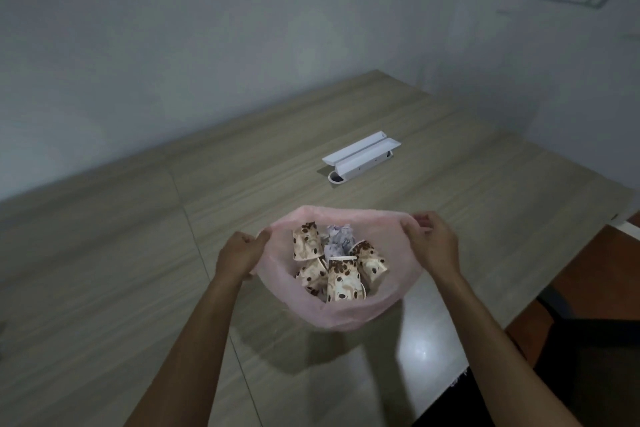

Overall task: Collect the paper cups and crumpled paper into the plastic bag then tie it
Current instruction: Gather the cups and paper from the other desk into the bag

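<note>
While pinched at both sides of its rim, pink plastic bag (pixel 346 312) held open over the desk (pixel 104 288). Left hand (pixel 240 255) closed on rim at 9 o'clock; right hand (pixel 431 243) closed on rim at 3 o'clock. Paper cups (pixel 343 279) with brown bean print heaped inside bag. Crumpled paper (pixel 337 239) inside, at 12 o'clock of cups. White cable box (pixel 362 156) open on desk, well apart at 12 o'clock.

Wood-grain bench (pixel 104 288), seam lines across top. On it: pink bag (pixel 391 274) near front edge, white cable box (pixel 360 158) with lid open, further back.
</note>
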